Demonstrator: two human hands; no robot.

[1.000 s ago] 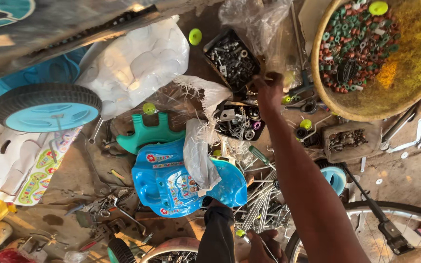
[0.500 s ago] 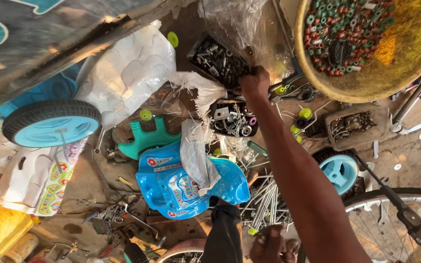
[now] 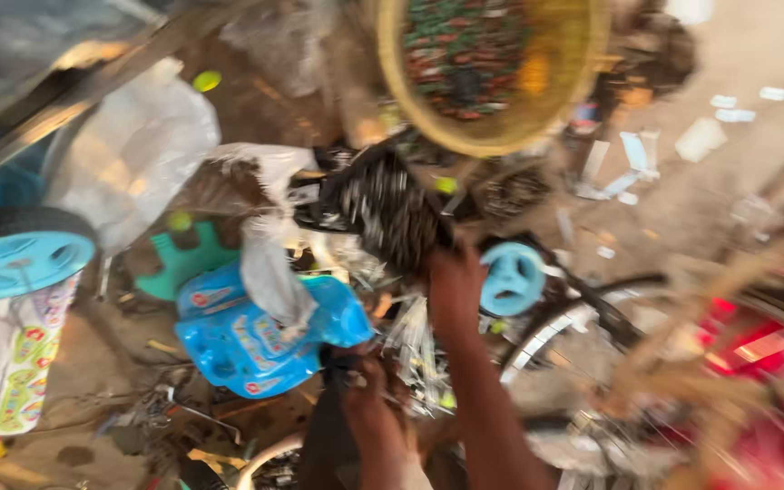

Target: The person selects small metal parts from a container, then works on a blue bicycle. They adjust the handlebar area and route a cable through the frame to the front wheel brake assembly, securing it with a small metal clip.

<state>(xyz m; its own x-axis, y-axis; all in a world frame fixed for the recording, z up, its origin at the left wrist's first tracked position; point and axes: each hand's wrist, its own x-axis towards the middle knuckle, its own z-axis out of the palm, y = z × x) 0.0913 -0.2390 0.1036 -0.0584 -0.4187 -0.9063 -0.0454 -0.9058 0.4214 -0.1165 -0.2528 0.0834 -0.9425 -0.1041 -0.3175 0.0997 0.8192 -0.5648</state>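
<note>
a dark tray of small metal parts is gripped at its near edge by the right hand and held tilted above the blue plastic toy car; the left hand sits low beside a bundle of spokes, its grip too blurred to tell; the tray is lifted but not yet set anywhere; the yellow basin lies beyond.

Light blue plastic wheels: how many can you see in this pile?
2. A big light blue wheel with a black tyre sits at the left edge; a smaller light blue wheel lies just right of the raised right hand. More may be buried.
</note>
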